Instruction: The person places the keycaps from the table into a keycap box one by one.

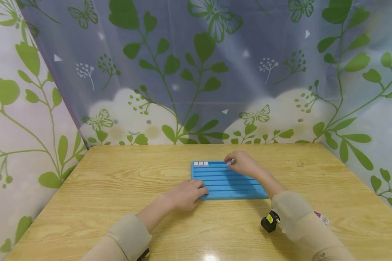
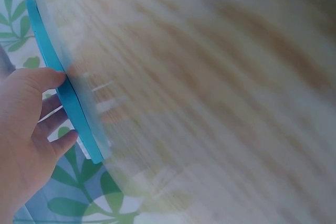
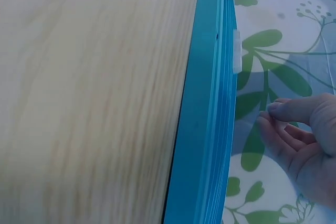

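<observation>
At the left, my left hand (image 1: 186,195) grips the near left corner of the blue tray (image 1: 222,178), thumb and fingers bent about its edge; the tray lies flat on the table (image 1: 85,210) ahead of me. With only that 1 corner held, an uneven press could swing the far side round. Next along, 3 white tiles (image 1: 201,164) sit side by side at the left end of the far groove; I see nothing bracing their right, so a jolt or tilt could slide them apart. Further right, near that same groove, my right hand (image 1: 243,163) pinches a small pale piece (image 1: 229,162), likely a 4th tile, mostly hidden by my fingertips. So slight a hold could let it twist or drop, perhaps landing crooked across a ridge. My forearm crosses the tray's right side, so a low sleeve (image 1: 294,206) or the black box (image 1: 269,222) at my cuff could knock the rim. Furthest right, small scraps (image 1: 321,218) lie beside that sleeve, where a sideways sweep could scatter them.
</observation>
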Tool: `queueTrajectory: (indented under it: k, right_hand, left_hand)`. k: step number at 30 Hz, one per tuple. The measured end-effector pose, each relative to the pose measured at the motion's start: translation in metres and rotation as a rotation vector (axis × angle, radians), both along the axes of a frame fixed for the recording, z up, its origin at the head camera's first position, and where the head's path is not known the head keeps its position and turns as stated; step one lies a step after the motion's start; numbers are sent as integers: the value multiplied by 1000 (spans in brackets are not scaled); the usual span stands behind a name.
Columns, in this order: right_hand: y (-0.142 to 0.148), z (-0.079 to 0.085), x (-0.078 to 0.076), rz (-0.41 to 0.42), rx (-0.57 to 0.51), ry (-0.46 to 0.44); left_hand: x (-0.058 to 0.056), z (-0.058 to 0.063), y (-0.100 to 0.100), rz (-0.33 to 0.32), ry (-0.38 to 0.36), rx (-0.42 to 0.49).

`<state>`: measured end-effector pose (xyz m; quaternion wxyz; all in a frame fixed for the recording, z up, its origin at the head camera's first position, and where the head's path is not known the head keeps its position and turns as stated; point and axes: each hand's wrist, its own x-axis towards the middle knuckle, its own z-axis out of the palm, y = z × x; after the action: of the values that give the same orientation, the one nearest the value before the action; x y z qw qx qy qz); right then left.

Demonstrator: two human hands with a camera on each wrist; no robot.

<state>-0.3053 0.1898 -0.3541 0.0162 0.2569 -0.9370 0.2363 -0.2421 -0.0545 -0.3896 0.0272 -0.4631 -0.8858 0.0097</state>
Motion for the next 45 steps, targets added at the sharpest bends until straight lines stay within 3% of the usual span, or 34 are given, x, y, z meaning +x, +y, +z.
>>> queueTrajectory:
  k: [8, 14, 23, 29, 45]
  right_hand:
    - [-11, -4, -4, -47, -49, -77]
    - [-14, -6, -9, -75, -104, -148]
    - [-21, -9, -19, -108, -7, -28]
    - [-29, -9, -24, -155, -21, -35]
    - [-44, -17, -33, -167, 8, -41]
  left_hand:
    - [1, -1, 1, 2, -3, -1]
    - [0, -3, 1, -20, 43, 2]
    - [0, -2, -1, -15, 51, 2]
    - [-1, -2, -1, -3, 44, -13]
    - [0, 0, -1, 0, 25, -13]
